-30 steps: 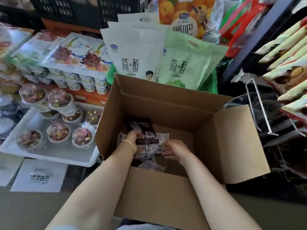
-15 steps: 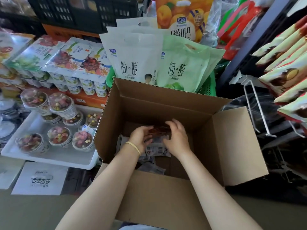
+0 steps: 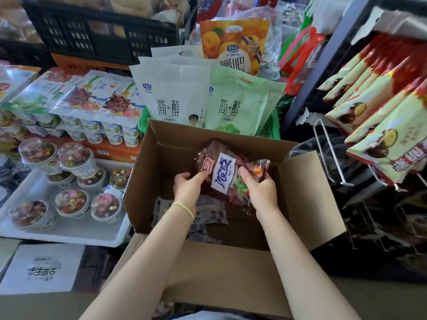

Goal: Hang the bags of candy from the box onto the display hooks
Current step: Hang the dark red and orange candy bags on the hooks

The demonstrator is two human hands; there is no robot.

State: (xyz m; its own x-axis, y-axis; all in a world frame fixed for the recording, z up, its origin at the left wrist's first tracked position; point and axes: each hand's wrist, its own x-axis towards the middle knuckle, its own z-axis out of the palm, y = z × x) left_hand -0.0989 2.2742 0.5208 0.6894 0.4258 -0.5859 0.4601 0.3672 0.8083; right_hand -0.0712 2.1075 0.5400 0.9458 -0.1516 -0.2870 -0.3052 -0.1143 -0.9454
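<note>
An open cardboard box stands in front of me. Both hands hold a dark red candy bag with a white label, lifted above the box's inside. My left hand grips its left edge. My right hand grips its right side. Several more candy bags lie on the box floor. An empty white wire display hook sticks out of the rack at the right.
Green and red snack bags hang on the rack at the right. Yogurt pouches stand in a green basket behind the box. A white tray of lidded cups lies left. Black crates are stacked at the back.
Both hands have risen from the box floor with a candy bag held between them. The bag's labelled face now shows. The camera has tilted up a little.
</note>
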